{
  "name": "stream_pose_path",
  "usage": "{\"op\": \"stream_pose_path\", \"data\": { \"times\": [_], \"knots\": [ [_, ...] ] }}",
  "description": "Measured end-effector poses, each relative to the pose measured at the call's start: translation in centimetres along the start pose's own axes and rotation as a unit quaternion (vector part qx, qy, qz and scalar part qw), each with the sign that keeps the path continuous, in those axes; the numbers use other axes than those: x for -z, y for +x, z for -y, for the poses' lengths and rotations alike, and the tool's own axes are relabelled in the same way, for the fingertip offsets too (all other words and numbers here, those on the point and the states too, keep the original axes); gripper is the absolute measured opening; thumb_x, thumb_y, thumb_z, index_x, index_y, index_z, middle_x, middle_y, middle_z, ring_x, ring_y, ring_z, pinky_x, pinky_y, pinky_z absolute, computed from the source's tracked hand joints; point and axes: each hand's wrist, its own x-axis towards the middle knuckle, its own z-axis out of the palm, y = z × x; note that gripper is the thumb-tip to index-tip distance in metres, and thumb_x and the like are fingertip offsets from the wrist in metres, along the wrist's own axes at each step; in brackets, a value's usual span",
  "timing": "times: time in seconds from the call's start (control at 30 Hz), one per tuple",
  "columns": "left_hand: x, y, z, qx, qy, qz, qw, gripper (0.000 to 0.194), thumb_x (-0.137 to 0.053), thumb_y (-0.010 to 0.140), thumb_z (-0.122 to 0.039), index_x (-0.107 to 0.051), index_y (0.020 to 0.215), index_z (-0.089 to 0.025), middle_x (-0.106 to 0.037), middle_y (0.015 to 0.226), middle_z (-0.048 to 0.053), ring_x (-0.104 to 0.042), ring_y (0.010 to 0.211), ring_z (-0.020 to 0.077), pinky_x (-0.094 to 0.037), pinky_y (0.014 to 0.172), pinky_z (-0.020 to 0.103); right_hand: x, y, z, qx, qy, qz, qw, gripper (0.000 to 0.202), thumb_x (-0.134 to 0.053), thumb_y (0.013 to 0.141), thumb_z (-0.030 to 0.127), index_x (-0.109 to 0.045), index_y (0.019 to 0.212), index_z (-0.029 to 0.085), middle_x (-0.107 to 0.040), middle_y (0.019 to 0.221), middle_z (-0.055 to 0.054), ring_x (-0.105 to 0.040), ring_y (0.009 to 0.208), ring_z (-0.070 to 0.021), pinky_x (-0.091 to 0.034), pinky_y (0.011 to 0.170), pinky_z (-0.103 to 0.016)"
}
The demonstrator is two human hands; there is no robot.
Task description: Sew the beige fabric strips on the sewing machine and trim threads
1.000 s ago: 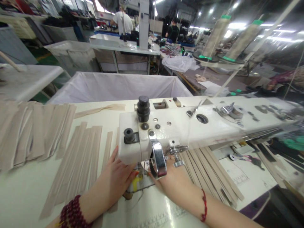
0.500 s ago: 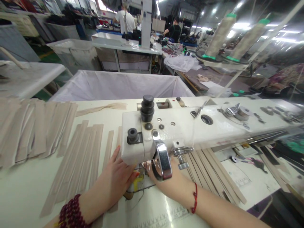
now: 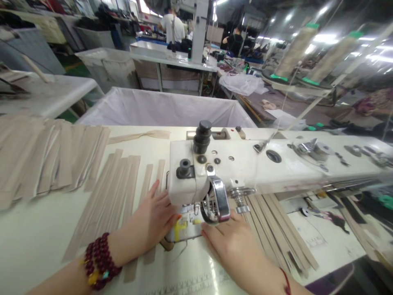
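Note:
A white sewing machine (image 3: pixel 260 164) reaches across the table from the right, its chrome lever hanging at the head. My left hand (image 3: pixel 150 221), with dark red beads at the wrist, lies left of the needle area, fingers spread over beige strips (image 3: pixel 146 180); nothing is clearly gripped. To the right of the metal plate (image 3: pixel 190 231), which has yellow tape on it, rests my right hand (image 3: pixel 233 241). Its fingers are partly hidden under the machine head, so what they hold, if anything, cannot be made out. More beige strips (image 3: pixel 273 229) lie beyond it.
Beige strips are stacked at the left (image 3: pixel 46 155) and laid in a row (image 3: pixel 107 196). Behind the table stands a bin with a pale lining (image 3: pixel 172 108). Thread cones (image 3: pixel 296 53) stand at the back right. Two people (image 3: pixel 173 28) are in the background.
My right hand has drawn back from beneath the machine head toward me and to the right. My left hand stays beside the plate. The whole view has shifted slightly.

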Motion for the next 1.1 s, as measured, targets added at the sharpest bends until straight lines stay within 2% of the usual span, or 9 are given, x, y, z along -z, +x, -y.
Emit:
{"op": "stream_pose_path", "data": {
  "times": [0.13,0.2,0.27,0.37,0.53,0.63,0.73,0.93,1.1],
  "knots": [
    [0.3,2.2,1.7,-0.019,0.016,-0.023,0.999,0.028,-0.055,0.081,-0.007,-0.070,0.096,-0.025,-0.069,0.116,0.007,-0.052,0.125,0.0331,-0.023,0.113,0.069,2.5,-3.1,-0.8,-0.067,0.031,0.003,0.997,0.018,-0.047,0.097,0.017,-0.064,0.092,0.022,-0.065,0.070,0.002,-0.058,0.062,-0.0156,-0.035,0.066,-0.031],
    [0.2,2.9,2.3,-0.021,0.020,-0.023,0.999,0.030,-0.058,0.081,-0.007,-0.069,0.102,-0.025,-0.069,0.116,0.007,-0.051,0.127,0.0333,-0.023,0.114,0.067,3.2,-4.7,-1.3,-0.099,0.018,0.013,0.995,0.019,-0.046,0.098,0.019,-0.064,0.094,0.023,-0.066,0.074,0.001,-0.060,0.066,-0.0166,-0.037,0.067,-0.031],
    [0.0,2.4,2.1,-0.026,0.023,-0.019,0.999,0.030,-0.056,0.085,-0.009,-0.068,0.109,-0.023,-0.069,0.119,0.008,-0.052,0.126,0.0317,-0.026,0.115,0.064,3.4,-6.4,-1.4,-0.127,-0.002,0.034,0.991,0.016,-0.047,0.097,0.023,-0.063,0.098,0.025,-0.066,0.081,0.000,-0.061,0.071,-0.0182,-0.039,0.068,-0.031],
    [-0.4,-0.6,0.6,-0.041,0.035,-0.011,0.999,0.037,-0.049,0.091,-0.011,-0.060,0.125,-0.020,-0.064,0.132,0.010,-0.050,0.131,0.0286,-0.026,0.116,0.060,3.1,-8.5,-1.0,-0.139,-0.028,0.052,0.988,0.016,-0.049,0.096,0.028,-0.061,0.106,0.026,-0.067,0.090,-0.003,-0.063,0.075,-0.0200,-0.044,0.068,-0.032],
    [-0.4,-6.7,-2.0,-0.060,0.081,-0.005,0.995,0.050,-0.045,0.093,-0.014,-0.044,0.143,-0.020,-0.048,0.150,0.008,-0.044,0.138,0.0231,-0.014,0.121,0.055,2.4,-10.0,0.5,-0.157,-0.088,0.038,0.983,0.022,-0.048,0.096,0.035,-0.059,0.112,0.023,-0.067,0.099,-0.007,-0.066,0.081,-0.0224,-0.049,0.071,-0.035],
    [0.3,-8.9,-2.0,-0.023,0.092,-0.024,0.995,0.052,-0.042,0.094,-0.015,-0.040,0.146,-0.018,-0.043,0.154,0.009,-0.041,0.140,0.0223,-0.014,0.122,0.051,2.3,-9.9,0.9,-0.151,-0.113,0.028,0.982,0.025,-0.048,0.097,0.037,-0.058,0.113,0.022,-0.067,0.099,-0.008,-0.066,0.082,-0.0228,-0.050,0.071,-0.035],
    [0.9,-9.9,-1.3,0.002,0.098,-0.045,0.994,0.047,-0.043,0.095,-0.018,-0.045,0.142,-0.018,-0.046,0.152,0.009,-0.042,0.139,0.0229,-0.017,0.121,0.052,2.1,-10.0,0.7,-0.158,-0.137,0.026,0.978,0.028,-0.045,0.098,0.039,-0.057,0.114,0.020,-0.066,0.098,-0.009,-0.067,0.084,-0.0240,-0.049,0.071,-0.035],
    [1.0,-8.7,-1.9,-0.013,0.066,-0.009,0.998,0.041,-0.048,0.096,-0.022,-0.051,0.137,-0.022,-0.049,0.150,0.008,-0.042,0.139,0.0238,-0.020,0.120,0.054,1.0,-10.5,0.2,-0.161,-0.209,0.035,0.964,0.030,-0.050,0.095,0.037,-0.057,0.116,0.016,-0.067,0.100,-0.009,-0.066,0.080,-0.0246,-0.048,0.070,-0.038],
    [0.3,-6.8,-3.0,-0.049,0.031,0.037,0.998,0.060,-0.059,0.091,-0.044,-0.042,0.145,-0.022,-0.039,0.156,0.011,-0.035,0.143,0.0294,-0.022,0.118,0.061,0.7,-10.0,0.9,-0.157,-0.249,0.039,0.955,0.025,-0.049,0.092,0.022,-0.059,0.113,0.015,-0.068,0.092,-0.008,-0.065,0.071,-0.0225,-0.046,0.067,-0.037]
  ]
}}
